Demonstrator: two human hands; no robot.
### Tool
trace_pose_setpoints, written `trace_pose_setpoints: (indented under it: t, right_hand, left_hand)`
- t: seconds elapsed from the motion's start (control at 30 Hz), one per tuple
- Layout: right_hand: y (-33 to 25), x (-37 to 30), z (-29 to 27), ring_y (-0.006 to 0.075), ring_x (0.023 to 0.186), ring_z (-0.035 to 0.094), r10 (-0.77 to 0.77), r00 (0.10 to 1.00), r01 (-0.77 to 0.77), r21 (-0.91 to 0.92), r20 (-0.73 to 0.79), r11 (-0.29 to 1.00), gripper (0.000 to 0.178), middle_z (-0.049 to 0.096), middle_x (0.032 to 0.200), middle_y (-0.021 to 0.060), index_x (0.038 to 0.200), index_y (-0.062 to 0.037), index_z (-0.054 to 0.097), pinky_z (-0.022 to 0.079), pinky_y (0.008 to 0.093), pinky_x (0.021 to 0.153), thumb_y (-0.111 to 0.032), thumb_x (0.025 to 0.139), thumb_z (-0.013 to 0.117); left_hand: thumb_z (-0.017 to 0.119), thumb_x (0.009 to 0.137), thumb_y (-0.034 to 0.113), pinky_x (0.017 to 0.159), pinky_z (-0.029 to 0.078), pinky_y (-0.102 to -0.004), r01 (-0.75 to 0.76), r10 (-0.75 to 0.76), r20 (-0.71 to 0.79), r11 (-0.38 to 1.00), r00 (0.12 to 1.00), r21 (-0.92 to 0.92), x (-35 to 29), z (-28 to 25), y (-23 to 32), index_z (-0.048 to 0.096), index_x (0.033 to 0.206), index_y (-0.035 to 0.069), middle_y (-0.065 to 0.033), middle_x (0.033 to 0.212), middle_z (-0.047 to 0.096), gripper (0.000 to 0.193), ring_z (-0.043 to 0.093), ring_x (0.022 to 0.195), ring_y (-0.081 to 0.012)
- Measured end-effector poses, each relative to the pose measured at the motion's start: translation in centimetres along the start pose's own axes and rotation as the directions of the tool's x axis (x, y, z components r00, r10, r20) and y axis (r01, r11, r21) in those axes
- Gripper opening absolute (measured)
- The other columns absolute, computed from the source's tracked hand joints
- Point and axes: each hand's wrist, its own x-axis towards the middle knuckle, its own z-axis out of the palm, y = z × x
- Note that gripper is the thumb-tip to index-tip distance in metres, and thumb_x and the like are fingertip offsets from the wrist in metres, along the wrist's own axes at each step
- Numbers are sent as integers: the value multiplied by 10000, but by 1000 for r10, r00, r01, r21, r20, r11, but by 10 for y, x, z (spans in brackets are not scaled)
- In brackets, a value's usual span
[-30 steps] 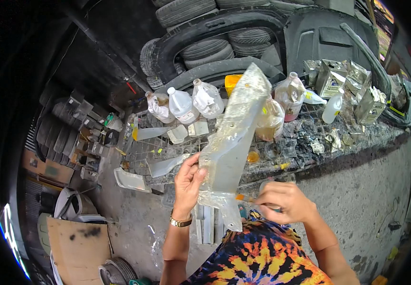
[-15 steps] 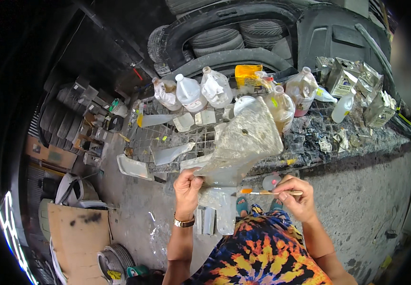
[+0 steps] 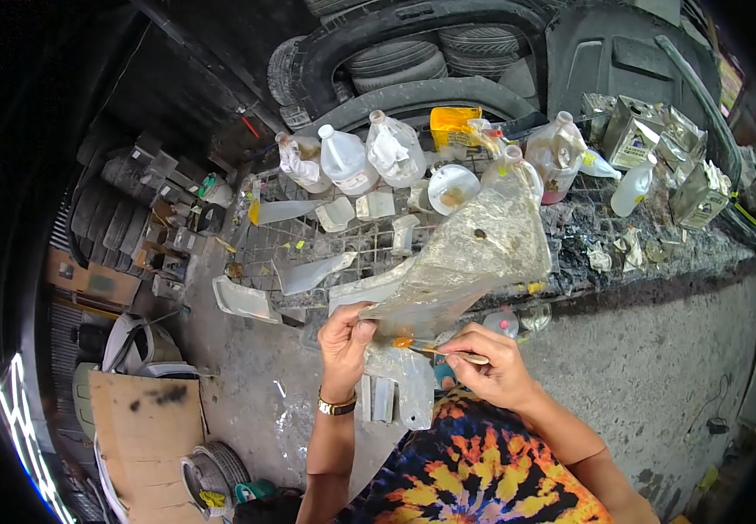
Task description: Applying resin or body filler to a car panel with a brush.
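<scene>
My left hand (image 3: pixel 343 341) grips the near-left edge of a large, cloudy grey moulded panel (image 3: pixel 491 240) with a rough surface and a small hole. The panel is held tilted over the near side of the workbench. A small paintbrush (image 3: pixel 462 355) with a wooden handle is pinched in my right hand (image 3: pixel 496 367). Its orange-coated bristles are at the panel's near edge, close to my left fingers; whether they touch it I cannot tell. Below that edge hangs a pale flap (image 3: pixel 415 389) with a small hole; I cannot see whether it joins the panel.
The grid-topped workbench (image 3: pixel 260 253) carries pale moulded pieces (image 3: pixel 317 272), plastic jugs (image 3: pixel 348 163), a white bowl (image 3: pixel 437 194), a squeeze bottle (image 3: pixel 632 188) and metal cans (image 3: pixel 701 196). Tyres (image 3: pixel 395 65) stand behind. A brown board (image 3: pixel 147 445) is at the lower left.
My right hand has moved left, bringing the brush bristles to the panel's near edge. The panel's far end has shifted right, uncovering more of the white bowl. My left hand keeps its grip.
</scene>
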Motion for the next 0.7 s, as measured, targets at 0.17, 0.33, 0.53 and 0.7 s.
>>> trace_pose_setpoints:
  t: [0.17,0.33,0.53,0.7]
  right_hand:
    - [-5,0,-3,145,648,557,-19,1000,18,-65,-17,998,142,580,794,83,952,-2,641,438,252,539,2,812,614]
    - [-6,-6,-9,147,589,549,15,998,-26,-176,-58,984,111,567,742,72,915,-17,641,434,268,522,-12,805,625]
    - [-15,-6,-6,253,614,604,-31,999,21,-224,-39,974,113,590,747,114,892,-18,635,474,335,542,-31,780,632]
    - [-20,-7,-8,289,623,609,-8,1000,7,-236,-1,972,108,596,756,124,879,-20,630,485,355,553,-42,774,634]
  left_hand:
    - [639,907,157,706,439,-213,-5,3,34,998,999,59,0,-1,4,637,1056,-12,-22,906,651,225,546,776,-61]
    - [634,908,151,700,440,-214,-28,28,7,993,1000,117,3,-4,6,655,1039,2,-33,938,670,200,551,765,-61]
    - [646,901,158,706,456,-223,-50,49,16,993,999,105,3,-3,3,660,1035,3,-53,961,688,205,576,784,-72]
    - [645,901,157,717,475,-237,-104,99,35,978,994,180,7,4,4,660,1038,0,-66,959,695,209,599,806,-87]
